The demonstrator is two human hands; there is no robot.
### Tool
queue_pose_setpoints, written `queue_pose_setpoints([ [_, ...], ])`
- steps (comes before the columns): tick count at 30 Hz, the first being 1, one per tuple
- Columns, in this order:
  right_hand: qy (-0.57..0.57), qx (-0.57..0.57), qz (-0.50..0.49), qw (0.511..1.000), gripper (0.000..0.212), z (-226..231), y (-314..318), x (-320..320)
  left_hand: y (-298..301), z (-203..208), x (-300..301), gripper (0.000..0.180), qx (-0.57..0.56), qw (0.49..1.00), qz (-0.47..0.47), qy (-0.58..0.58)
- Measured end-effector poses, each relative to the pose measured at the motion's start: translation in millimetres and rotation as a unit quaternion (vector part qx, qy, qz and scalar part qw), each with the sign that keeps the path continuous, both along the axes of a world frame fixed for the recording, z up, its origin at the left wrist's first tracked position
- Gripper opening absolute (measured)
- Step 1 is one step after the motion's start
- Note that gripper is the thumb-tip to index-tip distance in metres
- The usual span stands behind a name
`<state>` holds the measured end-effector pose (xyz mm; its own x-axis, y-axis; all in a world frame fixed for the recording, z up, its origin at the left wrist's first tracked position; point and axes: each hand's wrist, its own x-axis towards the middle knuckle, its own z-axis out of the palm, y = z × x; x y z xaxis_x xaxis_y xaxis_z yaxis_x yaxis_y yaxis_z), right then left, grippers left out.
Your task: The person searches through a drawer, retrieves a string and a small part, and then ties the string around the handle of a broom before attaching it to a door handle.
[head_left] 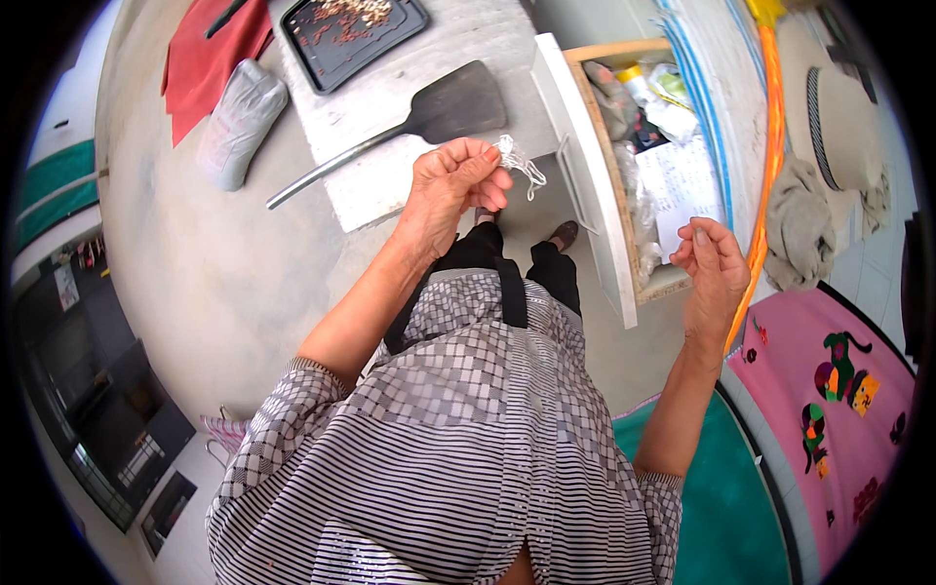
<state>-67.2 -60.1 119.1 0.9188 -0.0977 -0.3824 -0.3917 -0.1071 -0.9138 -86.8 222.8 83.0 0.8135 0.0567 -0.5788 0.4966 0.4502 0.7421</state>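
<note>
We see the left hand [453, 185] pinching a looped bundle of white string [525, 174] between thumb and fingers; the string shows between the black-bladed shovel [458, 105] on the table [468, 27] and the open drawer [592, 185]; the right hand [717, 273] hovers beside that drawer, near a sheet of paper [678, 185], thumb and fingertips drawn together; we cannot tell whether they pinch anything.

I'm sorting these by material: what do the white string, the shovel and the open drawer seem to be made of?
The white string: matte, perhaps cotton or synthetic; it falls in thin, soft loops.
The shovel: likely metal, with a dull, dark blade and a grey handle catching light.
The drawer: probably wooden board; its front is smooth white, its rim partly bare and wood-coloured.
</note>
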Motion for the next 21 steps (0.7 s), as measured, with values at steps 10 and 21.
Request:
queue_pose_setpoints([
  [10, -0.23, -0.08, 0.26, 0.934, 0.024, 33.3, 104.5, 9.9, -12.9, 49.2, -4.9, 0.017, -0.03, 0.998, -0.025, -0.052],
  [21, -0.054, 0.097, 0.211, 0.971, 0.009, 44.4, 120.5, 10.5, 1.0, 73.3, -16.1, 0.023, -0.071, 0.993, -0.037, -0.082],
])
